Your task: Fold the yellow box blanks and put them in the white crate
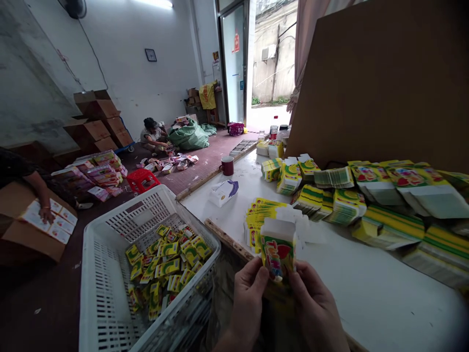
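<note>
Both of my hands grip a small yellow and green card box (279,249) with a red fruit picture and a white upper flap. My left hand (249,288) pinches its lower left side between thumb and fingers. On the lower right side, my right hand (313,298) is closed in the same way. Just behind it, a fanned pile of flat yellow cartons (258,220) lies on the white table (366,278). To my left stands a white plastic crate (106,244) holding many small yellow and green boxes (170,266).
Stacks of flat cartons (381,225) line the table's right side, below a large brown board (381,88). A tissue pack (223,193) and a dark red mug (227,166) stand farther back. Beyond the crate are a red stool (142,181), a co-worker's hand (46,213) and a crouching person (154,137).
</note>
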`<state>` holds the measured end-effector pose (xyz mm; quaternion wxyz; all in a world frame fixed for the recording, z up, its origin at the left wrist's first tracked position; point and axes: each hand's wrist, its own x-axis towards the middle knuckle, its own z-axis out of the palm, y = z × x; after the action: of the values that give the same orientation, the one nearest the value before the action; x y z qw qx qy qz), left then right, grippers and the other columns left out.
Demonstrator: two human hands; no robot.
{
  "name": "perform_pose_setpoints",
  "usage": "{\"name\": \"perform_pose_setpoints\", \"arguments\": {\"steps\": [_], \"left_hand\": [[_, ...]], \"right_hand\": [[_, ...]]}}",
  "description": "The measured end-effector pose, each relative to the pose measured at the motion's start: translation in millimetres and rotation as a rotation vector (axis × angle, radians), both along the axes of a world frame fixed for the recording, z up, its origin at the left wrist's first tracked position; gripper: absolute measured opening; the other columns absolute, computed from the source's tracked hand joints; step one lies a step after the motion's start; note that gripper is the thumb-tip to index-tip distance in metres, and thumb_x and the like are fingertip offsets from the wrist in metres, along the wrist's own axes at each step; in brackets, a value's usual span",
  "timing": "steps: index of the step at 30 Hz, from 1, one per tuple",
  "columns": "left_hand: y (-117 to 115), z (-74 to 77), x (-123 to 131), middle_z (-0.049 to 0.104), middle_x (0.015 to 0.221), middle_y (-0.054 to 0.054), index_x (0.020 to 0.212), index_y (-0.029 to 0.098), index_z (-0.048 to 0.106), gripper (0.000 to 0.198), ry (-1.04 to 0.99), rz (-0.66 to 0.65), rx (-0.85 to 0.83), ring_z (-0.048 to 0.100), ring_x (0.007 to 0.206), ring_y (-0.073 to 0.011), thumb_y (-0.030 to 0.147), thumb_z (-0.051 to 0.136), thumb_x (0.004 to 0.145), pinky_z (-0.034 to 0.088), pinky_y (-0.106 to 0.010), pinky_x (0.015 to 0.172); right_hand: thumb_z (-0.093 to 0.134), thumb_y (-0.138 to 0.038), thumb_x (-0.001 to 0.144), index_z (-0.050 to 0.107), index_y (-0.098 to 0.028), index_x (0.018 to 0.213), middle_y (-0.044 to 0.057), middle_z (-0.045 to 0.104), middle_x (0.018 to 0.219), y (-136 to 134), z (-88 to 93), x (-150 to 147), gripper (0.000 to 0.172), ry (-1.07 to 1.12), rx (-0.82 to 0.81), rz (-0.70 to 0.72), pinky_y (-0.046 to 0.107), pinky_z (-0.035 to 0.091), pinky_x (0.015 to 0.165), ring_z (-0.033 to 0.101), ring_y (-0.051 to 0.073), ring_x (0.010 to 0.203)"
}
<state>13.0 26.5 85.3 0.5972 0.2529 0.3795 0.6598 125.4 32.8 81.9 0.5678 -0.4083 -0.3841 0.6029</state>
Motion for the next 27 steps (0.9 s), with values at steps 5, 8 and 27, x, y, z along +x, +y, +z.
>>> {"name": "perform_pose_setpoints", "arguments": {"steps": [5,8,27], "left_hand": [[2,0.6,0,0.072,0.074,-0.002,0.084,0.017,0.074,0.020,0.060,0.019,-0.026,0.062,0.070,-0.0133,0.035,0.067,0.083,0.048,-0.020,0.067],[3,-2.7,-2,0.071,0.073,-0.003,0.082,0.015,0.073,0.021,0.104,0.003,-0.017,0.061,0.069,-0.0139,0.036,0.068,0.082,0.047,-0.021,0.065],[-5,43.3,-46,0.055,0.134,-0.012,0.133,0.022,0.049,0.075,0.633,-0.194,0.271,0.047,0.125,-0.0301,0.047,0.078,0.068,0.035,-0.037,0.106]], "right_hand": [[0.072,-0.039,0.076,0.067,-0.022,0.084,0.003,0.068,0.082,1,-0.6,-2,0.019,-0.015,0.036,0.039,0.025,0.052,0.072,0.062,0.019,0.079],[0.069,-0.041,0.078,0.067,-0.021,0.080,0.002,0.067,0.079,5,-1.1,3,0.021,-0.102,0.020,0.064,0.025,0.052,0.071,0.061,0.018,0.076],[0.055,-0.030,0.087,0.067,-0.044,0.113,0.005,0.068,0.085,7,19.0,69,0.032,-1.200,0.737,0.024,0.034,0.050,0.067,0.062,0.024,0.078]]}}
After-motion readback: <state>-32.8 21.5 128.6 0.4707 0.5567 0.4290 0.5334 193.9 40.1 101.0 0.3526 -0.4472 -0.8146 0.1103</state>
